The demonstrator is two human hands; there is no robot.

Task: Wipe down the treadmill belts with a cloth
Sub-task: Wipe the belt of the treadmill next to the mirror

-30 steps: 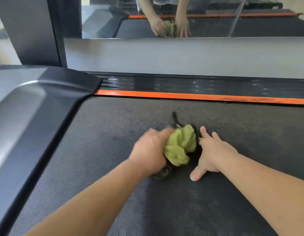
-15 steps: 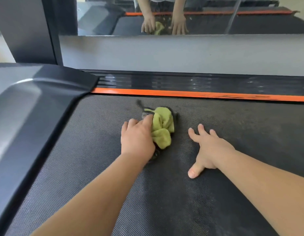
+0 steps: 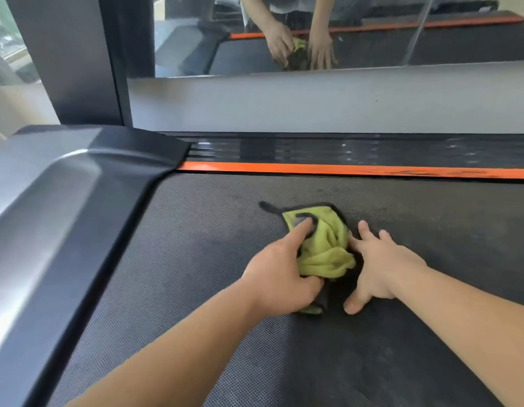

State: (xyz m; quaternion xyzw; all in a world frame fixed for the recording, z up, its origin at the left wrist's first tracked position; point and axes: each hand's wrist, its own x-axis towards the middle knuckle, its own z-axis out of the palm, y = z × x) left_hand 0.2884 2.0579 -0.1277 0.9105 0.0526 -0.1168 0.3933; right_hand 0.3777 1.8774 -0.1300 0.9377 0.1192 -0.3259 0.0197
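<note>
— The cloth (image 3: 322, 248) has slid back to the right across the belt (image 3: 196, 259), up against the other hand.
— Who's got it?
— The left hand (image 3: 281, 277) grips it, bunched, forefinger pressed on top and thumb round the near edge. The right hand (image 3: 384, 268) lies flat on the belt, fingers spread, touching the cloth.
— Where exactly?
— Mid-belt, this side of the orange strip (image 3: 343, 169).

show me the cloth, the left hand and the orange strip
cloth (image 3: 328, 257): head view, on its bunched green middle
left hand (image 3: 280, 279): head view, on the back of the hand
orange strip (image 3: 343, 168): head view, midway along its length
</note>
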